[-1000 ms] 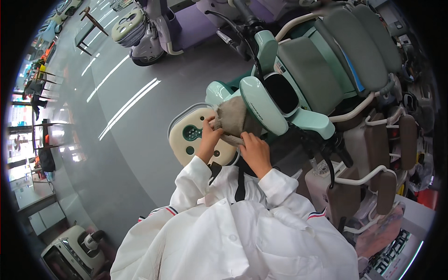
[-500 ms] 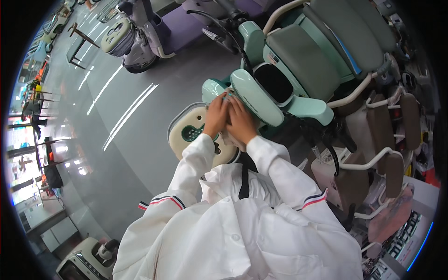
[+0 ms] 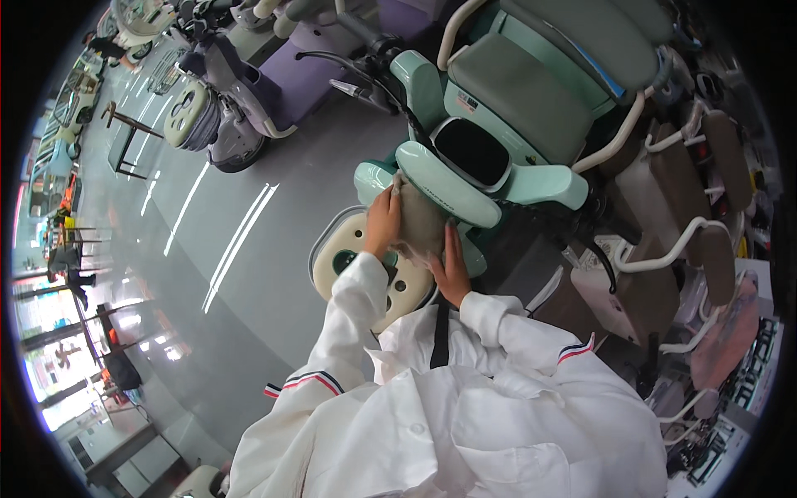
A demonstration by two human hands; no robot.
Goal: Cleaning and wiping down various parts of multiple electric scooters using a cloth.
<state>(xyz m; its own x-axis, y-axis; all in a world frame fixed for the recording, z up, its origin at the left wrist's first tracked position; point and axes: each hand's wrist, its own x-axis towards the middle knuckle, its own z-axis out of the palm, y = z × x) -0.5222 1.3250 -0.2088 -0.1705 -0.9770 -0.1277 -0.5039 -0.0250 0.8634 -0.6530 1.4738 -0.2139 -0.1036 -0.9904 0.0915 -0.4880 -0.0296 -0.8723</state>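
A taupe cloth (image 3: 422, 217) is spread between my two hands, just below the head of a mint-green electric scooter (image 3: 448, 184). My left hand (image 3: 383, 222) grips the cloth's left edge, its fingers close together and pointing up. At the lower right edge of the cloth, my right hand (image 3: 452, 270) holds it with long, fairly straight fingers along its side. Beneath the hands sits a cream front basket lid (image 3: 338, 236) with round holes and a dark green recess. The cloth hides part of the scooter's front panel.
A purple scooter (image 3: 286, 87) with a cream basket lid stands at the far left. Brown scooter seats (image 3: 664, 187) with pale armrests crowd the right side. A small dark-framed stool (image 3: 129, 137) stands on the shiny grey floor (image 3: 274, 274). A brake lever (image 3: 361, 91) sticks out to the left.
My hands were close together, covering most of the cloth. Now they are apart, with the cloth opened between them; my right hand is lower. The view has shifted slightly.
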